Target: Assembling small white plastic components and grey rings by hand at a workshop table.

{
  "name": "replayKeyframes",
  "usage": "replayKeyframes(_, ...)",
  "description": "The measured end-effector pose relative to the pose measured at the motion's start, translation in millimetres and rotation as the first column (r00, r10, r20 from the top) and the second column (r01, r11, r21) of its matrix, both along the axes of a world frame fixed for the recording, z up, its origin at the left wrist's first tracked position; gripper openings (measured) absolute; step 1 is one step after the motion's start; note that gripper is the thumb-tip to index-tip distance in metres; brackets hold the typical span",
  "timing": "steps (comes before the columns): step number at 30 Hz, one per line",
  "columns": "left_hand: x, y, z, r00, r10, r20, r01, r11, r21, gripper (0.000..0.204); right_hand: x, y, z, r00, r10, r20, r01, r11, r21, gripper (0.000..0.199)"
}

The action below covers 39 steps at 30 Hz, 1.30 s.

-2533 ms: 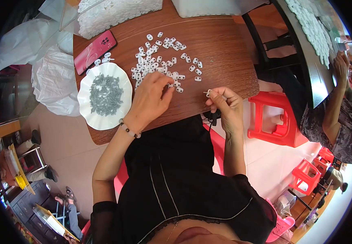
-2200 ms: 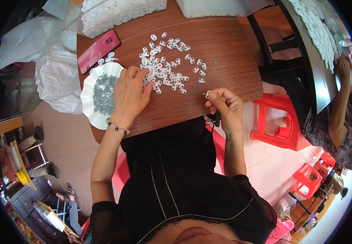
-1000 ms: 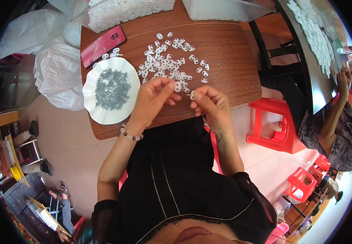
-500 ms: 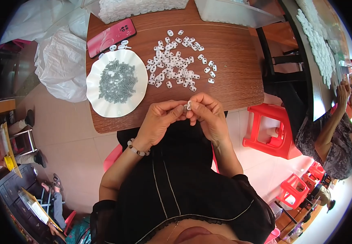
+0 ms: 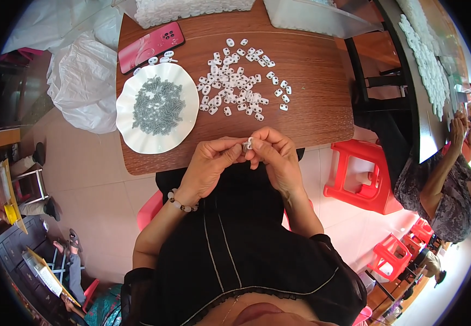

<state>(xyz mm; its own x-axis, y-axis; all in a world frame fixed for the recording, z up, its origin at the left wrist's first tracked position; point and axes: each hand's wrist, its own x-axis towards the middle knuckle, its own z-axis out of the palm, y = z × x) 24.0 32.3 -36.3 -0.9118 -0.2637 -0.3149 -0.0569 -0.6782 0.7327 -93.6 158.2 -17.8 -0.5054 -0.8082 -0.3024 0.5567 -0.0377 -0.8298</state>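
Just past the table's near edge, my two hands meet fingertip to fingertip. My right hand (image 5: 280, 161) pinches a small white plastic two-holed piece (image 5: 250, 142) between thumb and fingers. Thumb and forefinger of my left hand (image 5: 209, 165) are closed right beside that piece; whatever they grip is too small and covered to make out. Beyond my hands, many similar white two-holed pieces (image 5: 235, 81) lie scattered on the brown wooden table (image 5: 317, 87). A white wavy-rimmed plate (image 5: 188, 122) to the left holds a heap of tiny grey springs (image 5: 159, 106).
A pink phone (image 5: 151, 48) lies behind the plate, with a few white pieces beside it. Bins of white pieces (image 5: 192, 12) stand along the back. A white plastic bag (image 5: 83, 87) sits left of the table, a red stool (image 5: 358, 176) at right. Another person's arm (image 5: 442, 163) shows far right.
Both hands stay together, shifting only slightly as the fingers work the white piece. The table appears slightly shifted in view; the scattered pieces and plate look unchanged.
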Motion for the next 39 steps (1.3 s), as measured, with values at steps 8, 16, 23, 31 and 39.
replayKeyframes(8, 2.3, -4.7, -5.1, 0.998, -0.047, 0.048, 0.046, 0.998, 0.033, 0.023, 1.0, -0.2, -1.6, 0.999, 0.021, 0.032, -0.02, 0.999, -0.026, 0.014)
replayKeyframes(16, -3.7, -2.7, 2.4, 0.983, -0.035, 0.18, 0.027, 0.998, 0.049, 0.026, -0.2, -0.3, -6.7, 1.0, -0.004, 0.022, 0.004, 1.0, -0.025, 0.015)
replayKeyframes(23, -5.0, -1.3, 4.2, 0.982, -0.01, 0.19, 0.007, 1.0, 0.013, 0.023, -1.5, -1.2, -6.1, 0.997, -0.032, 0.063, 0.036, 0.998, -0.059, 0.014)
replayKeyframes(31, -4.2, -8.0, 7.7, 0.99, 0.07, 0.122, -0.091, 0.979, 0.181, 0.02, 0.5, -3.5, -0.6, 0.985, -0.134, -0.11, 0.13, 0.991, -0.044, 0.012)
replayKeyframes(39, -2.4, -8.9, 8.4, 0.995, 0.051, 0.09, -0.074, 0.959, 0.272, 0.019, 4.1, -4.2, 1.9, 0.985, -0.133, -0.11, 0.12, 0.986, -0.118, 0.007)
